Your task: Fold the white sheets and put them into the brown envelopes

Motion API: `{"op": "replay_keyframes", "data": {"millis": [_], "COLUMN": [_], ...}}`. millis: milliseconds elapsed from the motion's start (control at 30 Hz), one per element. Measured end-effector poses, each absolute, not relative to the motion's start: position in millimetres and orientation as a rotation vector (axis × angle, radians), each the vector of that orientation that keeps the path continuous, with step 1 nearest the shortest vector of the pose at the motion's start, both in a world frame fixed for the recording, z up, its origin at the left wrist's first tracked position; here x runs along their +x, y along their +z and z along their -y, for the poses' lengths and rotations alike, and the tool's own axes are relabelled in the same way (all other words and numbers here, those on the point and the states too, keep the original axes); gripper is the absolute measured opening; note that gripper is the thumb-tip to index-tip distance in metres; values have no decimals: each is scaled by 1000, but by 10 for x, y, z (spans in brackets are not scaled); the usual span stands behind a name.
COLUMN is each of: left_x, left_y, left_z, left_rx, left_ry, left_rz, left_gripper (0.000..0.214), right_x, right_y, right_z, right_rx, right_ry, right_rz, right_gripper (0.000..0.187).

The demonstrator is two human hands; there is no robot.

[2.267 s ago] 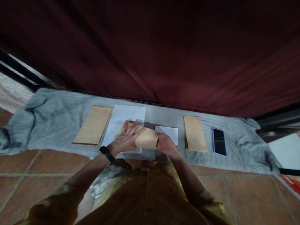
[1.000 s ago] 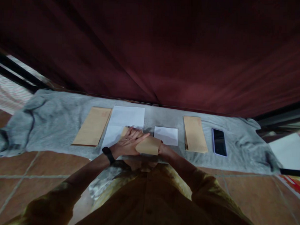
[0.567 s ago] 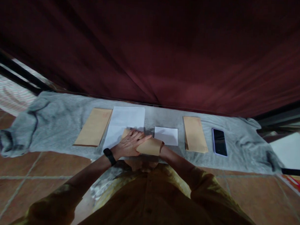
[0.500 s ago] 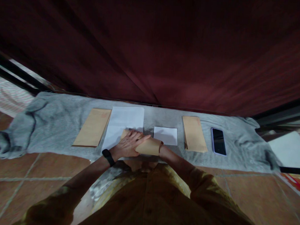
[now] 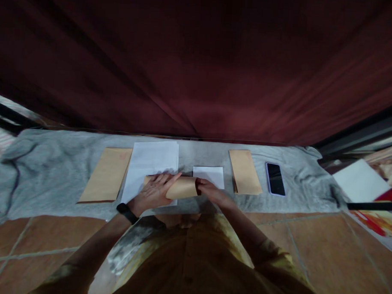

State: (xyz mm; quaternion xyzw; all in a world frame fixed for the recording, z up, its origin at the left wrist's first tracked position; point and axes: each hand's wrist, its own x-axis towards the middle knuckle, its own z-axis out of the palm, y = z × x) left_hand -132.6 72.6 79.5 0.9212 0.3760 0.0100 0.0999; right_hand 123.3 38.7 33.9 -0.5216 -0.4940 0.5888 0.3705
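A brown paper envelope [image 5: 183,187] lies sideways in front of me, its mouth gaping on the right. My left hand [image 5: 156,192], with a black watch on the wrist, is laid over the envelope's left part, holding it with the thumb apart from the fingers. At the mouth is my right hand [image 5: 213,194]; its fingertips go inside and are hidden, so whether they grip anything does not show. Under and behind the left hand lie white paper sheets [image 5: 155,156]. A small white paper [image 5: 211,175] rests just beyond the right hand.
Brown envelopes [image 5: 106,174] lie at the left, and a smaller stack of brown envelopes [image 5: 246,172] at the right. Beyond that stack is a phone [image 5: 275,179]. All rest on a grey cloth [image 5: 307,181]. A dark red curtain [image 5: 198,78] hangs behind.
My right hand has drawn back out of the envelope, from wrist-deep to fingertips only. The left hand stays on the envelope. The view has shifted slightly.
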Motion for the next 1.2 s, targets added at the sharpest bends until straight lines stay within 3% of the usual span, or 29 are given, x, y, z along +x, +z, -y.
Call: {"op": "replay_keyframes", "data": {"millis": [100,300,433,967,1200], "left_x": [-1388,-1462,-1458,-1573,-1606], "left_y": [804,780,759,654,620], "left_z": [-755,-780,-788,-853,-867], "left_rx": [2651,2565,2598,2618,2603], "left_ry": [53,56,94,97,95], "left_rz": [-1187,-1256,-1246,-1272,-1257], "left_gripper": [106,111,111,108,111], "right_x": [1506,1938,1876,1796,1943], "right_y": [281,182,103,27,112], "right_z": [-269,-85,-136,-237,-114], "right_rx": [-1426,-2117,-2324,-2271,-1875], "right_ry": [1383,389,183,315,734], "right_rz": [1213,1367,1449,1351,1174], "right_gripper": [29,46,53,24,15]}}
